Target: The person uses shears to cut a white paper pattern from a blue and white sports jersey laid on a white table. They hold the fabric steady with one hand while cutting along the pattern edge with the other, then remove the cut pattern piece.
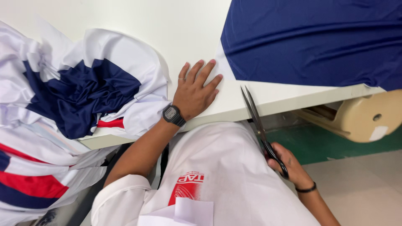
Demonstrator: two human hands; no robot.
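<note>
Meanwhile, at the cutting table, I judge the work to be somewhere in its middle: a crumpled heap of white, navy and red fabric pieces is piled on the left of the table and spills over its edge toward the floor, which reads to me as material already handled, while a wide sheet of navy fabric lies spread flat across the upper right, hanging a little past the table's front edge and showing no fresh cut that I can make out. How much remains I cannot tell beyond that sheet. My left hand rests palm down on the bare white surface, fingers spread wide and flat, holding nothing, its fingertips just beside the pale corner of the navy sheet; a dark wristwatch sits on that wrist and the forearm angles back toward my body. My right hand is low, below the table edge and beside my white shirt, closed around the black handles of a pair of scissors. The blades are together and point up and away, their tips lying over the front strip of the table, near the navy fabric but apart from it.
</note>
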